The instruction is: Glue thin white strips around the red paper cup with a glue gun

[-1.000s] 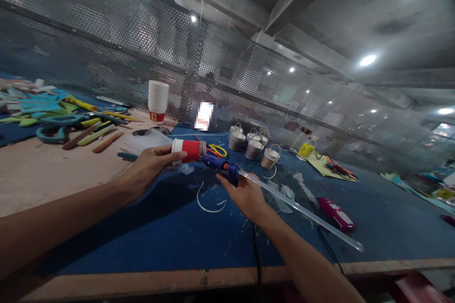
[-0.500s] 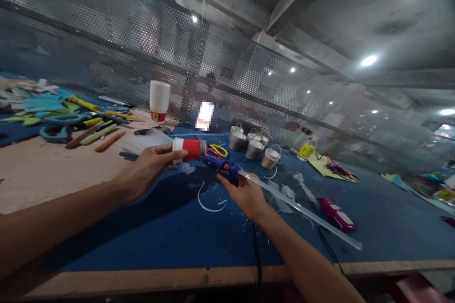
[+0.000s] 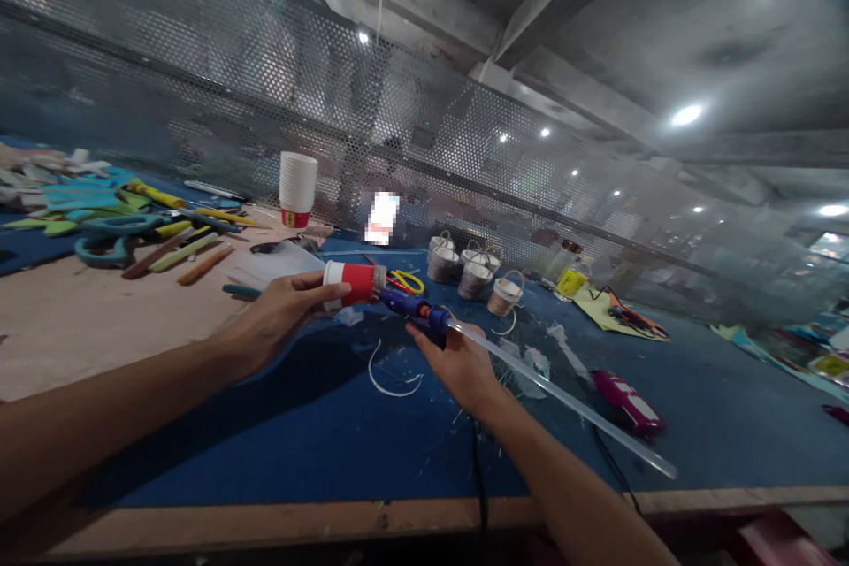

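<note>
Head view: the red-and-white paper cup (image 3: 358, 283) looks light, thin-walled and easily crushed, so best held gently by its white end. It sits at 2 o'clock from the left hand (image 3: 282, 309), which is clamped on it; the right hand (image 3: 461, 364), gripping a glue gun (image 3: 404, 305), has the cup at 10 o'clock.
</note>
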Motion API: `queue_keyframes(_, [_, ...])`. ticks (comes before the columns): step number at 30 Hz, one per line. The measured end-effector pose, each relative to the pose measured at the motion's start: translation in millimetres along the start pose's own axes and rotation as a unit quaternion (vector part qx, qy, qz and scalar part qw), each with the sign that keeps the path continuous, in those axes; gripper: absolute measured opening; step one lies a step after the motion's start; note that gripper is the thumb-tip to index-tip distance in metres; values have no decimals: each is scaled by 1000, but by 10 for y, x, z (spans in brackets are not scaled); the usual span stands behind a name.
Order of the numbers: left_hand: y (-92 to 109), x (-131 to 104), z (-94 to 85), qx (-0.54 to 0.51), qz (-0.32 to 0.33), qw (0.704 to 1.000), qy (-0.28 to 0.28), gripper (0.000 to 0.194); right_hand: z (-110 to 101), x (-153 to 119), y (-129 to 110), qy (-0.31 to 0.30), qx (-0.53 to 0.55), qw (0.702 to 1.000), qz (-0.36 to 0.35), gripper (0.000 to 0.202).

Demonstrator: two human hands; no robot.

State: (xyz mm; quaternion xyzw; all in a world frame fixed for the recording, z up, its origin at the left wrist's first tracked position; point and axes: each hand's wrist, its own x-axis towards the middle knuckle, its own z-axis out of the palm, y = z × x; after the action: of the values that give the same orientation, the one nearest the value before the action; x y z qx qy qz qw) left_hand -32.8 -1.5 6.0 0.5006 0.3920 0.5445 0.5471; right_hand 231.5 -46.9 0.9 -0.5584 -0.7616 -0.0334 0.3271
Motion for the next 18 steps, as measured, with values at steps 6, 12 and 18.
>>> queue_keyframes(6, [-3, -18, 22, 21, -20, 1000, 12, 28, -2, 7, 7, 5, 4, 1000, -2, 37])
queue_keyframes(12, [31, -39, 51, -5, -30, 1000, -1, 22, 3, 15, 21, 15, 7, 1000, -1, 40])
queue_keyframes(18, [59, -83, 89, 20, -21, 1000, -6, 22, 8, 21, 23, 28, 2, 1000, 3, 41])
